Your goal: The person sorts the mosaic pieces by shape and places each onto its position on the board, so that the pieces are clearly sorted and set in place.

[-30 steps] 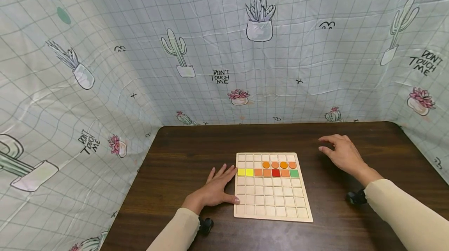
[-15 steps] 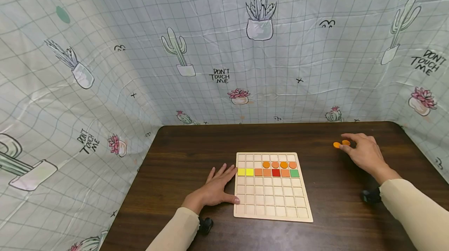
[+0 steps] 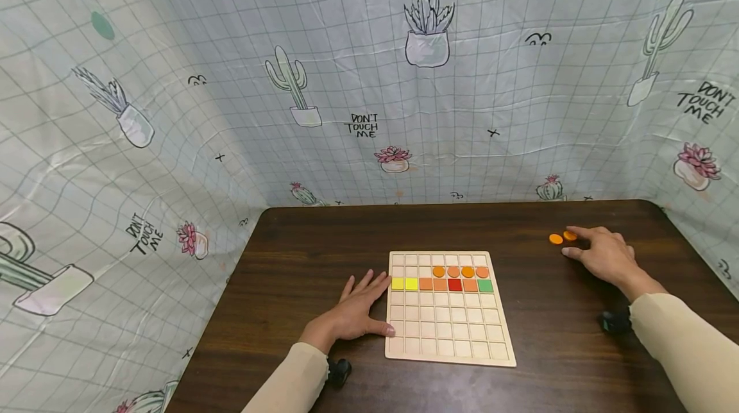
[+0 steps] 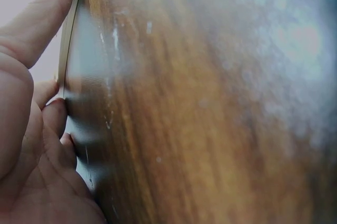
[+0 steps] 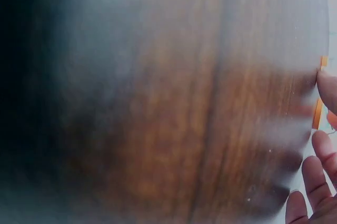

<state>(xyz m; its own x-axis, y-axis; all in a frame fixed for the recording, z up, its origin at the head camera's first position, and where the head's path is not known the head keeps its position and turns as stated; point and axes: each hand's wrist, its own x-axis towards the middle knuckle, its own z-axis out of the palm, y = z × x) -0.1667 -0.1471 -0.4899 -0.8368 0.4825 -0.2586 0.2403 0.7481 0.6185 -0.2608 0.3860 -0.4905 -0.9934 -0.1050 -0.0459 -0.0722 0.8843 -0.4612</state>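
Observation:
A light wooden grid board [image 3: 444,329] lies on the table. My left hand [image 3: 352,313] rests at its left edge with the fingers spread and the thumb on the rim; in the left wrist view, the thumb and fingers meet the board's edge. Off to the right, two orange discs [image 3: 555,239] lie side by side on the table. My right hand [image 3: 606,256] is beside them, index fingertip at the farther disc and thumb apart from it. The right wrist view shows the orange discs [image 5: 317,113] edge-on beside the fingers; whether the index touches one is hard to tell.
One board row holds yellow, orange, red and green square tiles [image 3: 454,285]. Above its right part sit several orange round discs [image 3: 467,272]. The dark wooden table [image 3: 323,233] ends at a patterned curtain [image 3: 346,79] at the back and left.
My right hand has moved right, and the two orange discs, out of sight a second ago, now show beside it. Its thumb has drawn off the nearer disc. The left hand stays in place.

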